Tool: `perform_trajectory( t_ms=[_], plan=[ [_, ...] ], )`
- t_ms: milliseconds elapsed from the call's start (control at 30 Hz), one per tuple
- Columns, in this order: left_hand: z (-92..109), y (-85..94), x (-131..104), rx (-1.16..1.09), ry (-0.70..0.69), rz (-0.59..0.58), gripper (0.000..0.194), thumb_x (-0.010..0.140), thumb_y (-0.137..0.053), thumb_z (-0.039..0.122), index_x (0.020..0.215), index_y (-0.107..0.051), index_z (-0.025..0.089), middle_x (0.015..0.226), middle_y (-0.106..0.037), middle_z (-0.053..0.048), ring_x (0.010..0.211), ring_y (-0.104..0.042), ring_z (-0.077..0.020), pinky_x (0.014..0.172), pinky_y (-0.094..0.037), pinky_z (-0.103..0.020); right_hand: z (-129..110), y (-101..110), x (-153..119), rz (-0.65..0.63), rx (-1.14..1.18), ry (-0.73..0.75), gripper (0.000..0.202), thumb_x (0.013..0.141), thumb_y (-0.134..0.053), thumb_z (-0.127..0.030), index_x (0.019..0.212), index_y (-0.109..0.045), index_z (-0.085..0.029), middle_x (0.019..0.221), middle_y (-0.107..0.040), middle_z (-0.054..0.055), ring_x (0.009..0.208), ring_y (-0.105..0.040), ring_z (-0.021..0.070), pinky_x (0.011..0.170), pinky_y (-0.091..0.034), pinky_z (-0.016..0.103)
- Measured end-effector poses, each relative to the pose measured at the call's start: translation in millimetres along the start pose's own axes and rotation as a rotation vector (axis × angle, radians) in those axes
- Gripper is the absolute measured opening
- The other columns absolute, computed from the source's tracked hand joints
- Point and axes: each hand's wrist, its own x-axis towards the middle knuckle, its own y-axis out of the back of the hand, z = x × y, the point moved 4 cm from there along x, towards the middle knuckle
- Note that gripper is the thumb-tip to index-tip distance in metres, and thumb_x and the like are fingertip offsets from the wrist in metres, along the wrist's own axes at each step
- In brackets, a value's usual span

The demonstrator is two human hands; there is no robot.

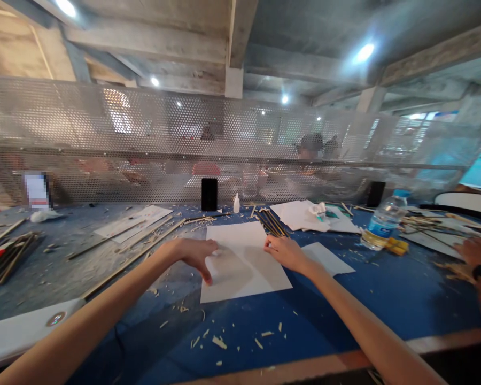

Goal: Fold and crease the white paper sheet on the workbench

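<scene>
Spread open, thumb apart from fingers, my left grip [194, 254] rests on the left edge of the white sheet [240, 267], closed on nothing I can see; I judge this steadies it flat on the blue surface [316, 326]. Beyond the sheet, a black device [209, 194] and a small white bottle [236, 203] stand upright, probably set there to leave the middle free for handling. My right grip [286, 252] is curled at the opposite edge, likely bracing that side; I cannot tell whether it pinches the paper. Farther right stands a water bottle [385, 220]
</scene>
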Motion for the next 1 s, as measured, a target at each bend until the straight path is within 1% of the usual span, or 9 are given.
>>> perform_trajectory(
  t_ms=[100,233,300,367,467,600,633,800,1000],
  plan=[
    [-0.6,-0.4,0.7,-0.009,0.003,-0.005,0.1,0.055,-0.076,0.067,0.139,-0.045,0.021,0.142,-0.049,-0.016,0.127,-0.045,-0.0408,0.103,-0.039,-0.046,-8.1,1.3,-4.5,-0.031,0.014,0.047,0.016,0.095,-0.052,-0.031,0.098,-0.065,-0.022,0.08,-0.07,0.004,0.079,-0.063,0.0197,0.063,-0.032,0.025],
    [-2.9,-1.6,2.9,-0.027,0.009,0.005,0.1,0.054,-0.078,0.063,0.137,-0.046,0.019,0.14,-0.049,-0.018,0.127,-0.046,-0.04,0.102,-0.04,-0.044,-31.1,-3.9,-13.0,-0.1,0.161,0.23,0.013,0.093,-0.057,-0.033,0.094,-0.065,-0.023,0.069,-0.064,-0.001,0.07,-0.059,0.0153,0.061,-0.031,0.023],
    [-3.8,-2.1,4.1,-0.027,0.004,0.007,0.099,0.053,-0.078,0.062,0.137,-0.045,0.019,0.14,-0.05,-0.017,0.126,-0.046,-0.0393,0.103,-0.04,-0.043,-40.1,-7.2,-15.1,-0.1,0.25,0.295,0.012,0.093,-0.057,-0.033,0.093,-0.064,-0.022,0.067,-0.061,-0.002,0.068,-0.057,0.0143,0.061,-0.031,0.022],
    [-3.7,-1.9,4.7,-0.026,-0.016,0.01,0.099,0.053,-0.078,0.063,0.137,-0.045,0.022,0.139,-0.05,-0.014,0.126,-0.046,-0.0386,0.103,-0.04,-0.042,-44.1,-10.3,-14.7,-0.086,0.3,0.313,0.013,0.093,-0.057,-0.033,0.093,-0.063,-0.022,0.066,-0.06,-0.003,0.065,-0.056,0.0136,0.06,-0.031,0.022],
    [-2.5,-1.2,4.4,-0.029,-0.038,0.0,0.1,0.053,-0.077,0.066,0.138,-0.044,0.024,0.14,-0.049,-0.012,0.126,-0.046,-0.038,0.103,-0.039,-0.042,-40.6,-13.0,-10.9,-0.061,0.301,0.271,0.015,0.094,-0.056,-0.034,0.094,-0.063,-0.022,0.067,-0.061,-0.003,0.065,-0.056,0.0142,0.06,-0.03,0.022],
    [-1.3,-0.3,3.1,-0.027,-0.022,0.0,0.105,0.052,-0.077,0.066,0.138,-0.044,0.017,0.14,-0.048,-0.018,0.125,-0.047,-0.0384,0.104,-0.039,-0.042,-27.9,-10.8,-6.5,-0.023,0.168,0.189,0.014,0.095,-0.055,-0.033,0.096,-0.064,-0.023,0.074,-0.067,0.001,0.076,-0.061,0.0182,0.065,-0.032,0.024],
    [-1.1,-0.3,2.7,-0.025,-0.014,0.002,0.104,0.052,-0.077,0.066,0.137,-0.044,0.017,0.139,-0.049,-0.019,0.125,-0.047,-0.0389,0.104,-0.039,-0.043,-25.6,-9.6,-6.2,-0.016,0.136,0.174,0.013,0.095,-0.055,-0.033,0.097,-0.064,-0.023,0.077,-0.069,0.001,0.079,-0.062,0.0189,0.066,-0.032,0.024],
    [-1.3,-0.2,1.8,-0.024,0.005,0.022,0.098,0.052,-0.077,0.067,0.134,-0.048,0.022,0.136,-0.053,-0.016,0.124,-0.048,-0.0418,0.1,-0.042,-0.047,-26.7,-6.3,-7.7,0.004,0.093,0.172,0.013,0.095,-0.055,-0.033,0.097,-0.064,-0.024,0.079,-0.071,0.001,0.079,-0.064,0.0187,0.064,-0.031,0.024],
    [-1.2,-0.4,2.3,-0.036,-0.035,0.047,0.095,0.052,-0.079,0.063,0.133,-0.048,0.026,0.134,-0.055,-0.012,0.121,-0.051,-0.039,0.098,-0.043,-0.044,-28.4,-7.6,-7.1,0.057,0.09,0.135,0.017,0.095,-0.056,-0.036,0.094,-0.068,-0.024,0.074,-0.07,0.0,0.073,-0.062,0.0167,0.063,-0.031,0.024]
  ],
)
